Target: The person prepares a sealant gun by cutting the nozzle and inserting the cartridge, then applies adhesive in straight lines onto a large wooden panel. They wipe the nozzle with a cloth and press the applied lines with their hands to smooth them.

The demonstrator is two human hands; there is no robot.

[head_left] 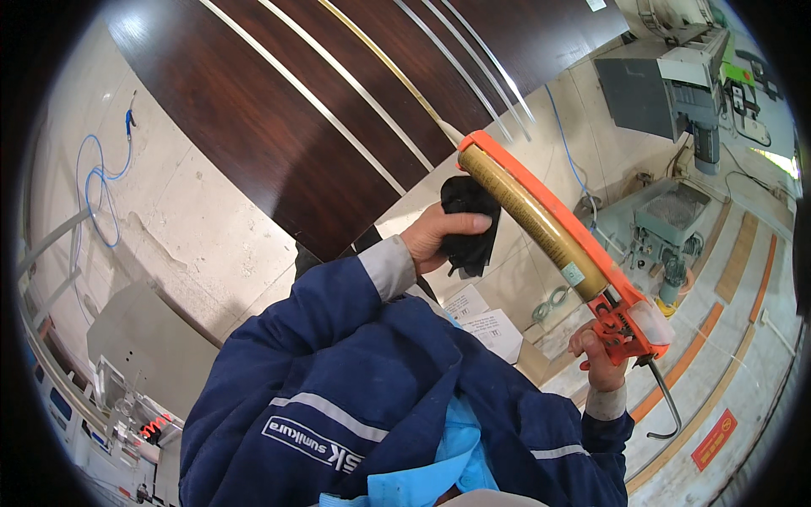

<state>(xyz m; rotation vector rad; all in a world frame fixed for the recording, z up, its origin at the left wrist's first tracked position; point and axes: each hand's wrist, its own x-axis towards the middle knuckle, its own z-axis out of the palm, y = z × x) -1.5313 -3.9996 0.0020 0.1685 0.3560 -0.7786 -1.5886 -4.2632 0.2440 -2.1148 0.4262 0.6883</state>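
Observation:
My right hand (601, 363) is closed around the handle and trigger of an orange caulking gun (541, 182). The gun carries a gold sealant cartridge (528, 221) and slants up to the left. Its pale nozzle (450, 133) appears right at the near end of a narrow gold strip (384, 59); whether they touch I cannot tell. Below the cartridge's front end, my left hand (438, 237) grips a crumpled black cloth (467, 224), thumb across it. The strip lies on a dark brown wood-grain panel (211, 93).
Two white strips (308, 95) and several silvery strips (456, 63) also lie on the panel, their ends overhanging its edge. A blue air hose (101, 177) lies on the floor at left. Grey machines (650, 89) stand at right, near long boards (701, 363). White boxes (490, 329) sit below.

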